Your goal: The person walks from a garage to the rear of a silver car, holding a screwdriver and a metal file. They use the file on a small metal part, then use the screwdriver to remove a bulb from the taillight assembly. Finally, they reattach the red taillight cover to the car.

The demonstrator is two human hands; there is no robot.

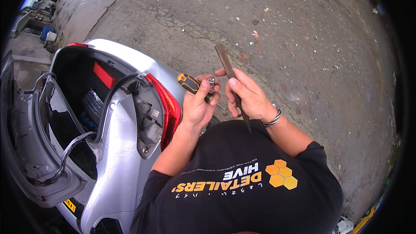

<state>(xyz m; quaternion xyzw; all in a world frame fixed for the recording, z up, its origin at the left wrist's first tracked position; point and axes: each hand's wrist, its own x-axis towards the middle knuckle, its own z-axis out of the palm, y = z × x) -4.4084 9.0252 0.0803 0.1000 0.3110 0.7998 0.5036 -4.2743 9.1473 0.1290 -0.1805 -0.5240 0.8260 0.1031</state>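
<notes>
My left hand [198,104] is closed around a screwdriver [188,83] with a yellow-and-black handle. A small metal socket [211,80] shows between its thumb and fingers. My right hand [248,94], a twisted metal bracelet at its wrist, grips a flat, rusty metal bar [223,57] that tapers to a point near my shirt. Both hands are close together in front of my chest. Left of them is the red tail lamp [170,106] of a silver car [113,119], beside an exposed grey recess [147,110] in the bodywork.
The car's boot lid [32,143] stands raised at the left, with curved hinge arms [69,147]. Inside the boot is a red panel [105,75]. Rough, wet-looking ground [299,60] with scattered debris stretches ahead and right. A blue container [46,33] stands far left.
</notes>
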